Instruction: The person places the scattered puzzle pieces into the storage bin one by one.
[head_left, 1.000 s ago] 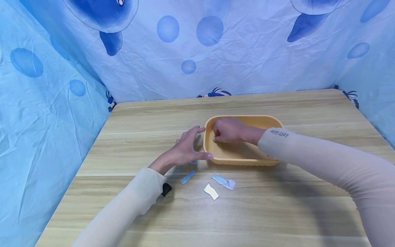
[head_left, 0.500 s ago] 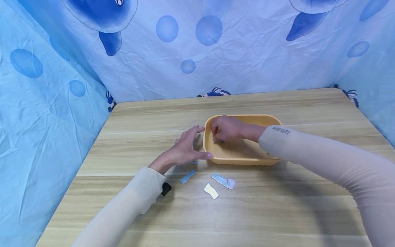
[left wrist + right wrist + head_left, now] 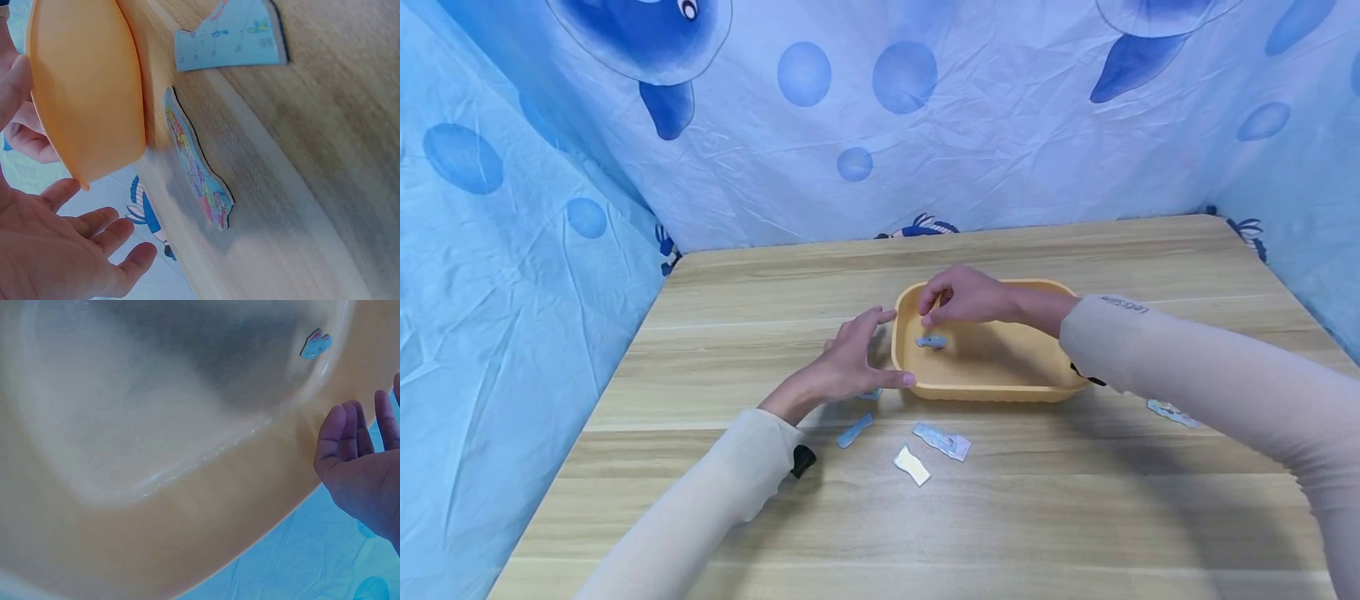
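Observation:
My left hand (image 3: 838,367) is spread at the left end of an orange-yellow plastic basin (image 3: 992,392), its thumb and fingertips right at the rim. Over the inside of the basin hovers my right hand (image 3: 966,296), fingers loosely bent, with nothing visible between them. Below its fingertips a small blue printed puzzle piece (image 3: 931,342) lies on the basin floor; the right wrist view shows this blue piece (image 3: 315,345) near a corner. In the left wrist view, a long colourful puzzle piece (image 3: 197,165) and a light blue puzzle piece (image 3: 234,37) lie on the wood outside the basin.
In front of the basin lie a narrow blue piece (image 3: 855,431), a wider blue and lilac piece (image 3: 942,441) and a pale, plain-faced piece (image 3: 912,466). Another piece (image 3: 1172,413) lies beside the right sleeve. Blue printed curtain (image 3: 850,125) hangs behind the wooden table (image 3: 760,283).
My right hand has let go of the puzzle piece, which now lies on the basin floor, and has risen up and back a little. My left hand has stayed at the rim.

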Available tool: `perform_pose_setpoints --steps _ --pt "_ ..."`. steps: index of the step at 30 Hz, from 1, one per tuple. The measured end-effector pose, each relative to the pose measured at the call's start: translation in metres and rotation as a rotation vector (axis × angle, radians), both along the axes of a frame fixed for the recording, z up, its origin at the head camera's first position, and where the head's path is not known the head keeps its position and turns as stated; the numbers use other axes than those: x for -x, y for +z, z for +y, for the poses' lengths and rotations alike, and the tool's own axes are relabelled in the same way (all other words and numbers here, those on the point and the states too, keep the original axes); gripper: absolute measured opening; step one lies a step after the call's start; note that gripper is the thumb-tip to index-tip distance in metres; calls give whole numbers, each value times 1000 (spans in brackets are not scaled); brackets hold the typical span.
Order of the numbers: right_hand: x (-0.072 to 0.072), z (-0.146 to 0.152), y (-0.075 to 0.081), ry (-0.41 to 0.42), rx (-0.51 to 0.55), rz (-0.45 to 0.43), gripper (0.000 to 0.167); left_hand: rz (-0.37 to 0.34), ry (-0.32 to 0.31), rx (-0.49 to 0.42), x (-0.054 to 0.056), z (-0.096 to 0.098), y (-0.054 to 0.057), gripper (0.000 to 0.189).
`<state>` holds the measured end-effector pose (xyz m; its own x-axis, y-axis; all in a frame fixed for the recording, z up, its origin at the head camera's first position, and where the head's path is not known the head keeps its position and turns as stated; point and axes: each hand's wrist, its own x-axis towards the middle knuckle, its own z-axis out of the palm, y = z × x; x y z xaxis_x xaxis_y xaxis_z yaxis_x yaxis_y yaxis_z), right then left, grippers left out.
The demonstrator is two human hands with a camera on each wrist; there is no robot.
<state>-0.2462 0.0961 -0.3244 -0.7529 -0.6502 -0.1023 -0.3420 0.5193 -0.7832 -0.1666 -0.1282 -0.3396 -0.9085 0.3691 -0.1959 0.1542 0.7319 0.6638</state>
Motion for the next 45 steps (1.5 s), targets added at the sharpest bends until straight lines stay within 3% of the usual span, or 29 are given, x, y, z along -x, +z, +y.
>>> perform_pose_setpoints --steps 17,25,34,45 --pt "-15 34 17 -137 70 -64 19 -10 20 17 1 -1 -3 94" --pt "-16 57 31 -239 76 -26 25 -18 23 2 2 -1 -1 96" --pt "-20 73 38 -271 122 -5 29 -12 18 2 2 0 -2 95" --pt "-33 114 48 -369 42 70 39 -13 22 -2 2 1 0 96"
